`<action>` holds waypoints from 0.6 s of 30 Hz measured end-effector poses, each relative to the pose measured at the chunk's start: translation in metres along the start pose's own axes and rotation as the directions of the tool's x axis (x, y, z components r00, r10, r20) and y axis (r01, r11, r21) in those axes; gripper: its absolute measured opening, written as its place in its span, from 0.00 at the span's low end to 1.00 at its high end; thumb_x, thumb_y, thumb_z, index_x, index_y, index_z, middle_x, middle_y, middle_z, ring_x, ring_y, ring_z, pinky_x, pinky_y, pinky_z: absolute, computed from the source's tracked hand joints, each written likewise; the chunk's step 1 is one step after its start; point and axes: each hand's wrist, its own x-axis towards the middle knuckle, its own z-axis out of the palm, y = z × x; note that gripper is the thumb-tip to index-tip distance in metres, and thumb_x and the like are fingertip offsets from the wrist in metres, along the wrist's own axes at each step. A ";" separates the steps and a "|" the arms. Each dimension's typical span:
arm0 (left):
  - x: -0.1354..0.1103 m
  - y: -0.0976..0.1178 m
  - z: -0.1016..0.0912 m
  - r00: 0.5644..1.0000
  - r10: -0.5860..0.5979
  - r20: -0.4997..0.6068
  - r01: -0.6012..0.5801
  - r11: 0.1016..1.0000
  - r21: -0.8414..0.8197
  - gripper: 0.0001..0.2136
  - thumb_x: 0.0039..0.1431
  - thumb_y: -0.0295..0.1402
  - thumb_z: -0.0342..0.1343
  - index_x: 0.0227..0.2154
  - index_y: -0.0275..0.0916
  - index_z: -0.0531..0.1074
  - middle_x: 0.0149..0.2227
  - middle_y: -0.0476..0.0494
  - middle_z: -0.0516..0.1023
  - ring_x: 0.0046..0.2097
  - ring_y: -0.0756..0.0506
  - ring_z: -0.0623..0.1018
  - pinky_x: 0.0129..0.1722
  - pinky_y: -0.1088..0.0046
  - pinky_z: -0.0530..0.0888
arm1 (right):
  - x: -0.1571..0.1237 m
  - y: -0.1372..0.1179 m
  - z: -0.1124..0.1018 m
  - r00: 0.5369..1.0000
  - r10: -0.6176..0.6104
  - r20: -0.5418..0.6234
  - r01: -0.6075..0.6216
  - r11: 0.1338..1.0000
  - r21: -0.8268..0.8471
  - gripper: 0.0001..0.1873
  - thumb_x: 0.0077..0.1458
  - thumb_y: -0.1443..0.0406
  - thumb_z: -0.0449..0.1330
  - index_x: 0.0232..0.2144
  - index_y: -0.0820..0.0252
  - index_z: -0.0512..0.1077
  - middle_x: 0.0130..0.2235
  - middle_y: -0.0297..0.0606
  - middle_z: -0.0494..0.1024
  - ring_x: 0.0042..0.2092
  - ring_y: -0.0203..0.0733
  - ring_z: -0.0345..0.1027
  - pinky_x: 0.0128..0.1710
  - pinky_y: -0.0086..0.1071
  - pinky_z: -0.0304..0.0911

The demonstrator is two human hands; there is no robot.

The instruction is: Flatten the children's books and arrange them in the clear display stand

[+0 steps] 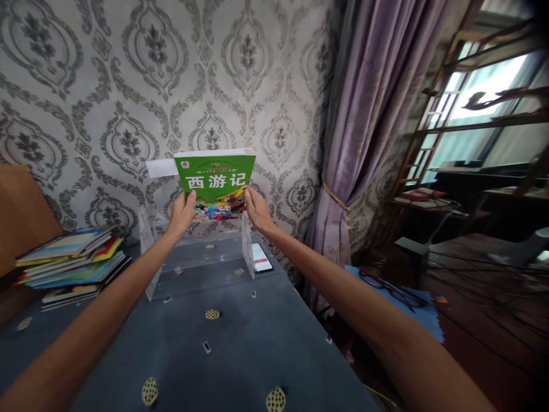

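Observation:
A green paperback book (pixel 217 182) with large white characters and colourful cartoon figures is held up in front of the wall, cover facing me. My left hand (pixel 182 213) grips its lower left edge, thumb on the cover. My right hand (pixel 256 209) is closed on the lower right edge, thumb also in front. A blank white paper strip (pixel 162 168) sticks out past the book's upper left side. Below the book, a clear acrylic stand (pixel 247 247) with two upright side panels stands on the table; the book and hands hide part of its top.
Several thin books (pixel 72 263) lie in an uneven pile on the left of the dark patterned tablecloth (pixel 180 349). A phone (pixel 261 257) with a lit screen lies just right of the stand. Beyond the table's right edge are a purple curtain (pixel 364 114) and glasses (pixel 392 290) on blue cloth.

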 end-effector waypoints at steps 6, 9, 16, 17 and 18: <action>0.000 -0.009 0.006 1.000 0.013 0.022 -0.013 1.000 0.004 0.31 0.56 0.61 0.50 0.46 0.36 0.72 0.34 0.41 0.75 0.36 0.44 0.77 0.25 0.75 0.77 | -0.001 0.015 0.000 1.000 0.025 0.010 -0.025 1.000 0.018 0.29 0.64 0.41 0.38 0.38 0.56 0.66 0.37 0.41 0.73 0.35 0.43 0.71 0.34 0.35 0.69; -0.002 -0.012 0.010 0.999 0.007 0.032 -0.006 1.000 -0.009 0.31 0.56 0.61 0.50 0.47 0.36 0.72 0.35 0.41 0.75 0.37 0.43 0.78 0.26 0.74 0.78 | -0.003 0.020 -0.002 1.000 0.017 0.009 -0.016 1.000 -0.018 0.29 0.65 0.42 0.39 0.38 0.56 0.66 0.37 0.41 0.74 0.37 0.43 0.70 0.38 0.37 0.70; -0.003 -0.013 0.012 0.998 -0.007 0.056 0.009 0.999 -0.035 0.31 0.57 0.59 0.51 0.50 0.37 0.71 0.43 0.38 0.77 0.39 0.44 0.78 0.28 0.74 0.79 | -0.005 0.021 -0.005 1.000 0.012 0.024 -0.012 1.000 -0.005 0.27 0.66 0.44 0.39 0.38 0.55 0.67 0.34 0.38 0.72 0.39 0.44 0.70 0.39 0.37 0.69; -0.003 -0.012 0.011 0.998 -0.010 0.059 0.012 0.999 -0.041 0.30 0.58 0.58 0.52 0.51 0.38 0.71 0.44 0.38 0.77 0.39 0.44 0.78 0.29 0.74 0.79 | -0.005 0.021 -0.006 0.999 0.017 0.029 -0.017 1.000 -0.003 0.27 0.66 0.44 0.39 0.37 0.54 0.67 0.33 0.38 0.71 0.38 0.44 0.70 0.38 0.37 0.69; -0.003 -0.012 0.011 0.998 -0.012 0.062 0.015 0.999 -0.045 0.30 0.58 0.58 0.52 0.51 0.38 0.71 0.45 0.38 0.77 0.39 0.44 0.78 0.30 0.74 0.79 | -0.005 0.022 -0.006 0.999 0.020 0.033 -0.020 1.000 -0.005 0.27 0.66 0.43 0.39 0.37 0.54 0.67 0.33 0.37 0.71 0.37 0.44 0.70 0.38 0.37 0.69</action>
